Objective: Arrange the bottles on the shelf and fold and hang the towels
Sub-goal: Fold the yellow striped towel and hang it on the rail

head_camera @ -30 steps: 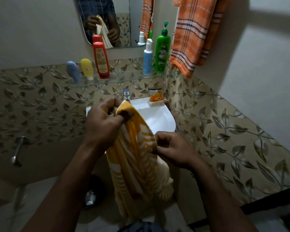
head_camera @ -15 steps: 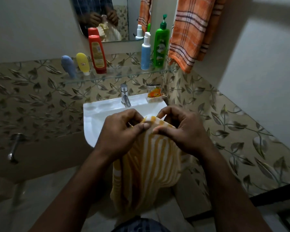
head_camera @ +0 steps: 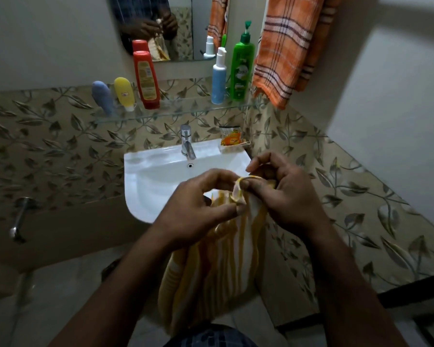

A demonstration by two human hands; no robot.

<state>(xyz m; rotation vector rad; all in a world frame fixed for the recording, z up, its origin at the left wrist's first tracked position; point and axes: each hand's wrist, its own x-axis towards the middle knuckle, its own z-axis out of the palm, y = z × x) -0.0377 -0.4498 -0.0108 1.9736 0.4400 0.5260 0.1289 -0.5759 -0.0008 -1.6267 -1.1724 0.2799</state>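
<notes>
Five bottles (head_camera: 145,78) stand in a row on your glass shelf (head_camera: 176,113), so that part looks done. Your left hand (head_camera: 196,209) and right hand (head_camera: 286,194) each pinch the top edge of the yellow striped towel (head_camera: 218,266), which hangs before the sink (head_camera: 145,186), not yet fully folded. Further right, the orange towel (head_camera: 286,46) already hangs, so I judge only this one is left.

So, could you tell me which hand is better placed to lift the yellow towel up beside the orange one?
Probably the right. The right hand pinches the top corner of the yellow towel and sits nearer the orange towel hanging at upper right; the left hand would have to reach across.
</notes>
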